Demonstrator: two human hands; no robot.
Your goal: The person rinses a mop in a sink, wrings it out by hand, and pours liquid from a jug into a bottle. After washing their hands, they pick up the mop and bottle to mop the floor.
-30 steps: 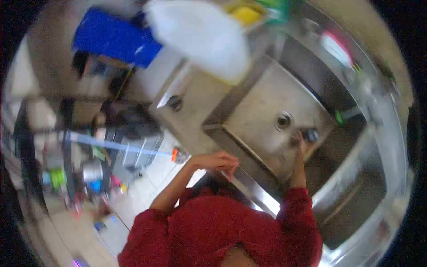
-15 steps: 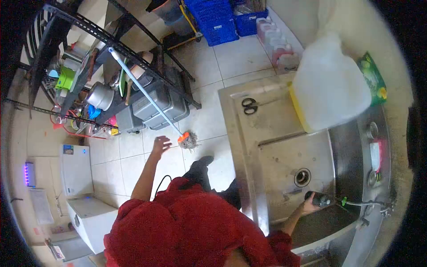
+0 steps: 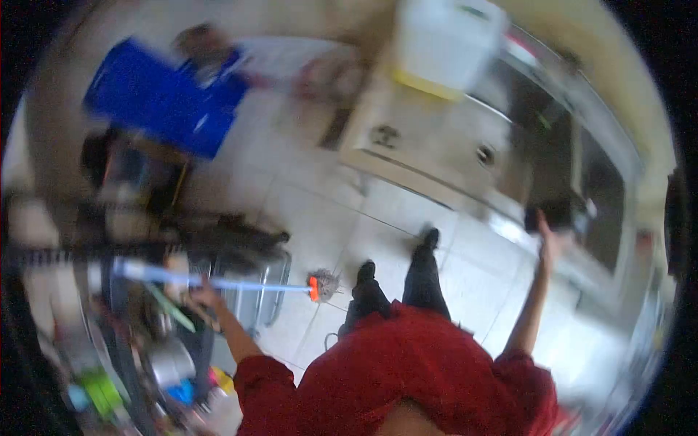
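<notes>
My left hand (image 3: 206, 295) is at the pale blue handle of a mop (image 3: 262, 287), by the shelf rack; blur hides whether its fingers close round the handle. The mop's orange-collared grey head (image 3: 326, 285) is over the floor tiles. On the other side, my right hand (image 3: 550, 238) is at the front edge of the steel sink (image 3: 429, 190), its fingers round a dark, bottle-like container (image 3: 558, 214) that is badly smeared.
A big white jug (image 3: 451, 43) and black-handled scissors (image 3: 384, 136) are on the sink counter. Blue crates (image 3: 160, 94) stand at the far left. Grey tubs (image 3: 251, 298) and a metal pot (image 3: 171, 363) are on the rack at left. My feet are on white tiles.
My view and body have turned away from the sink toward the floor. My left hand has gone from free air to the mop handle. The dark container has left the basin with my right hand.
</notes>
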